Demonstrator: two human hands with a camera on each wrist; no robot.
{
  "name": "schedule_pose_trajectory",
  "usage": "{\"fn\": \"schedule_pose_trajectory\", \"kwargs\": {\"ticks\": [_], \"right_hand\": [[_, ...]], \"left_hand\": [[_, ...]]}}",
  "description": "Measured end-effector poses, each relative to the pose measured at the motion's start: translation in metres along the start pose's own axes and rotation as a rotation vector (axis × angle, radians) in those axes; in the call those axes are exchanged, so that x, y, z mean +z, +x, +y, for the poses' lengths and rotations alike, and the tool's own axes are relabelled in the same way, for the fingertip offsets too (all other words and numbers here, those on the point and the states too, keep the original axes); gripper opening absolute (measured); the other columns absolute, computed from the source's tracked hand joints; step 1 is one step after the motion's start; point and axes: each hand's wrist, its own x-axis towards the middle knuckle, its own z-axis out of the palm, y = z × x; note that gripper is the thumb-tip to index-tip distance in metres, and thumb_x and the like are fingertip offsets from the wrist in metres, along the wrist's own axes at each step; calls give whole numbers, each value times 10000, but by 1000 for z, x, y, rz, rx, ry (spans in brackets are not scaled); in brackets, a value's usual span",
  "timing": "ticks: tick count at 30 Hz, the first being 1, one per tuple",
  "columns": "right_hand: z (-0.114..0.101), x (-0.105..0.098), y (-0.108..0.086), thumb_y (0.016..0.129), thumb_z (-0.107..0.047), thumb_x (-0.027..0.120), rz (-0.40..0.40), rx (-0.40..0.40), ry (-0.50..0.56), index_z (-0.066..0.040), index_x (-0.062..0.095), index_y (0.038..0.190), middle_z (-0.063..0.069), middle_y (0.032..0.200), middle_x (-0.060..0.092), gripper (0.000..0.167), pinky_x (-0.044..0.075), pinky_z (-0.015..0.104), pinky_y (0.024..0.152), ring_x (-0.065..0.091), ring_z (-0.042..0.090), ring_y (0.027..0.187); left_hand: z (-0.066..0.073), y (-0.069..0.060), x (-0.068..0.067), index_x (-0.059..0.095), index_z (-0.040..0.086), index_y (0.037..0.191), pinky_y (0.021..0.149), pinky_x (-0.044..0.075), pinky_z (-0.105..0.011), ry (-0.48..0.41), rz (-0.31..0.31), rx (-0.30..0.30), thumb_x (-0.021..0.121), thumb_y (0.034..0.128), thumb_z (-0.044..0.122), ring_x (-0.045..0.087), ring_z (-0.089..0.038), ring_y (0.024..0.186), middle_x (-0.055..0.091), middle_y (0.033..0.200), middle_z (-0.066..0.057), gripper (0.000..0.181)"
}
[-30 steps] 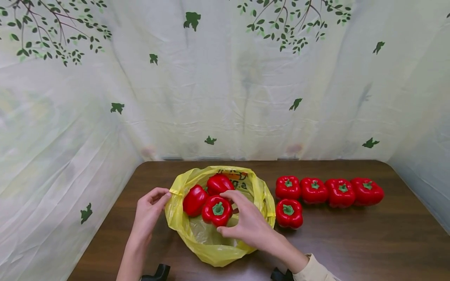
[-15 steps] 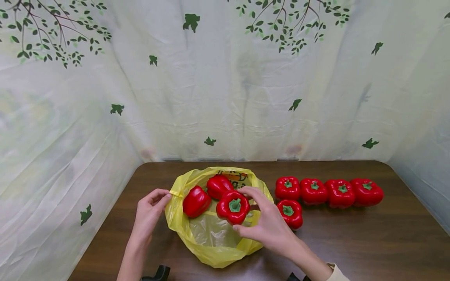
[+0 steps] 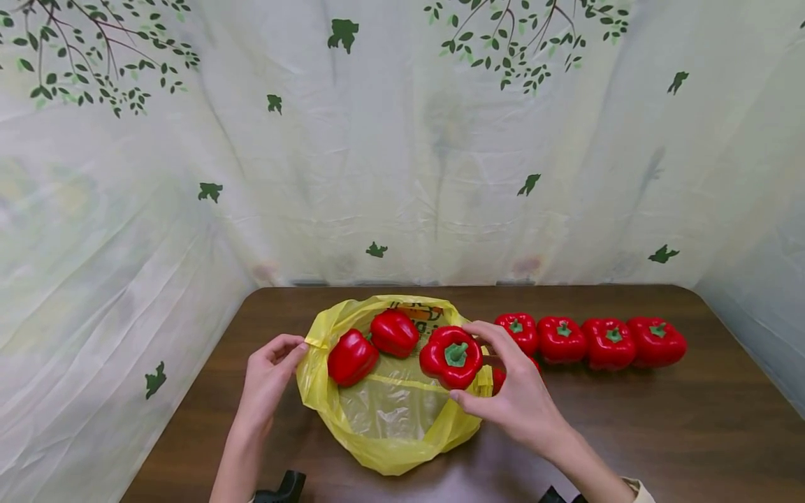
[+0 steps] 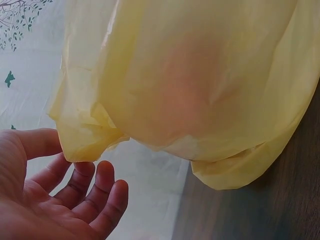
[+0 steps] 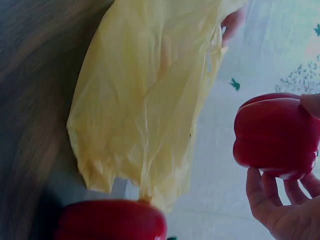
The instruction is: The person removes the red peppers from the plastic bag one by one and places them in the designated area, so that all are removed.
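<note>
A yellow plastic bag [image 3: 393, 454] stands with its mouth wide on the brown table, two red peppers [image 3: 352, 358] inside at its left and back. My left hand [image 3: 269, 381] pinches the bag's left rim between thumb and fingers; in the left wrist view the fingers [image 4: 104, 187] curl below the bag's edge [image 4: 92, 145]. My right hand [image 3: 525, 398] grips a red pepper [image 3: 451, 357] with a green stem over the bag's right rim. The right wrist view shows that pepper [image 5: 275, 135] held between thumb and fingertips, apart from the bag [image 5: 135, 100].
Right of the bag, several red peppers [image 3: 608, 344] stand in a row on the table [image 3: 692, 419]. Another pepper [image 3: 499, 379] is mostly hidden behind my right hand. Dark objects [image 3: 283, 487] lie at the near edge. A leaf-printed curtain [image 3: 402, 154] hangs behind.
My right hand has moved right with the gripped pepper, from among the peppers in the bag to over its right rim. My left hand has stayed at the left rim.
</note>
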Motion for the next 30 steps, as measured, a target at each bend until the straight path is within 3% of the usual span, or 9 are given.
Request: {"fn": "schedule_pose_trajectory", "kwargs": {"ticks": [11, 24, 30], "right_hand": [[1, -30, -14, 708, -160, 900, 33, 42, -53, -285, 493, 1379, -105, 1340, 500, 795, 536, 293, 838, 524, 109, 1152], [4, -67, -30, 691, -16, 883, 108, 47, -63, -208, 477, 1421, -61, 1367, 482, 857, 473, 182, 899, 525, 144, 1139], [8, -80, -40, 684, 7, 879, 131, 77, -122, -201, 476, 1426, -56, 1366, 487, 869, 451, 141, 899, 518, 139, 1119]], "left_hand": [[0, 0, 0, 631, -22, 1126, 748, 502, -252, -6, 3, -4, 616, 979, 193, 571, -192, 854, 617, 1035, -124, 261], [1, 1, 0, 631, -16, 1128, 744, 504, -251, 4, 6, 17, 613, 981, 203, 574, -190, 843, 623, 1015, -90, 264], [2, 0, 1, 632, -22, 1127, 738, 495, -247, 6, 11, 9, 617, 980, 203, 562, -186, 844, 620, 1017, -92, 269]]}}
